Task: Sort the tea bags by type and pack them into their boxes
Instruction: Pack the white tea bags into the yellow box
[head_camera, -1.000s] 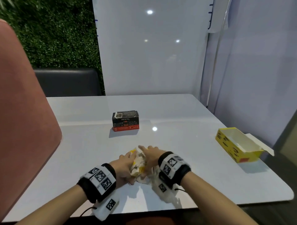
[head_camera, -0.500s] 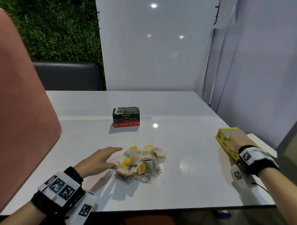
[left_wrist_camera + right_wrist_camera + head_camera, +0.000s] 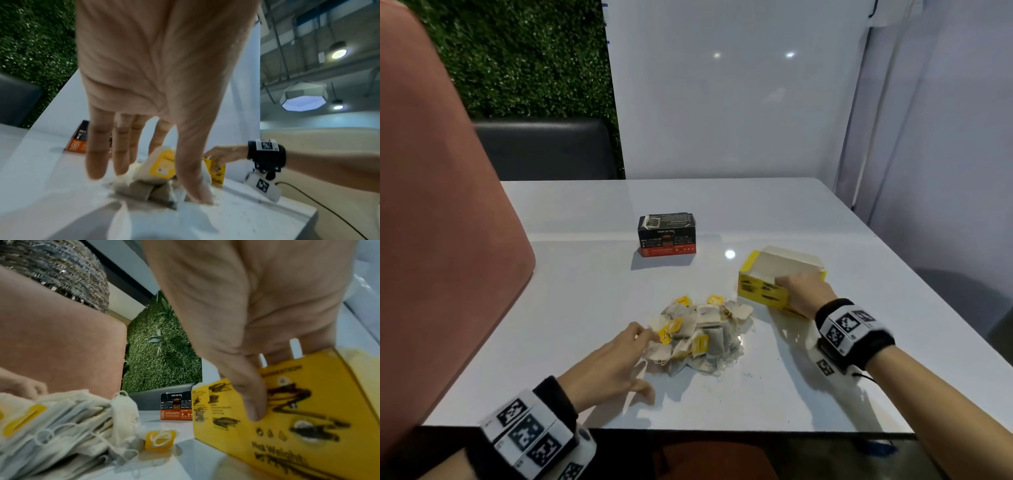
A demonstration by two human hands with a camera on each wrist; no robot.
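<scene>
A heap of tea bags [image 3: 705, 335], some with yellow tags, lies on the white table [image 3: 585, 308] in front of me. My left hand [image 3: 643, 342] touches the heap's left edge; its fingers [image 3: 96, 162] are straight and the thumb points down into the bags [image 3: 162, 165]. My right hand [image 3: 803, 294] grips the open yellow box [image 3: 760, 291], which stands just right of the heap. The thumb [image 3: 251, 402] lies on the box's printed side [image 3: 308, 426], and the fingers hook over its rim. A closed black and red box [image 3: 667, 236] stands farther back.
A pink chair back [image 3: 431, 205] rises along the table's left side. Behind the table are a dark bench [image 3: 544, 150] and a white wall panel [image 3: 722, 102]. The table's front edge [image 3: 654, 428] runs just under my wrists.
Both hands left the heap. The right hand reached the yellow box at the table's right edge and brought it beside the heap. The left hand returned to the heap's left edge.
</scene>
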